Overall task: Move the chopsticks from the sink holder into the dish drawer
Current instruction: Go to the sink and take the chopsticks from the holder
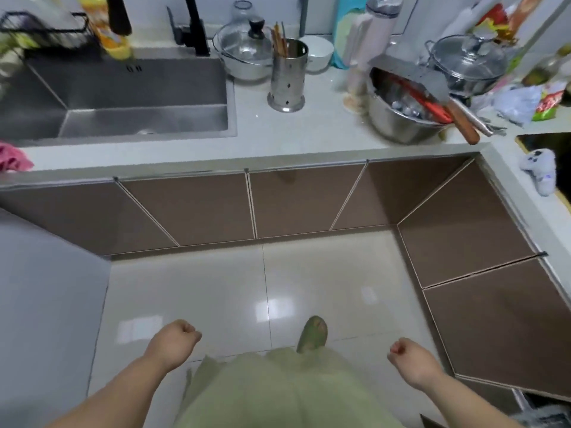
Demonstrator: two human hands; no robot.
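Note:
Several wooden chopsticks (279, 41) stand upright in a perforated steel holder (288, 77) on the white counter, just right of the sink (123, 94). My left hand (177, 336) and my right hand (408, 355) hang low over the floor, far from the holder. Both are curled into loose fists with nothing in them. Brown cabinet fronts (306, 202) run below the counter and all look closed. At the bottom right corner a pulled-out drawer (539, 417) shows only partly.
A lidded pot (244, 54) and a white bowl (319, 52) stand behind the holder. A steel basin (404, 109) with utensils sits at the counter's right, another lidded pot (469, 66) behind it. A black faucet (196, 26) rises over the sink. Glossy tiled floor (262, 288) lies ahead.

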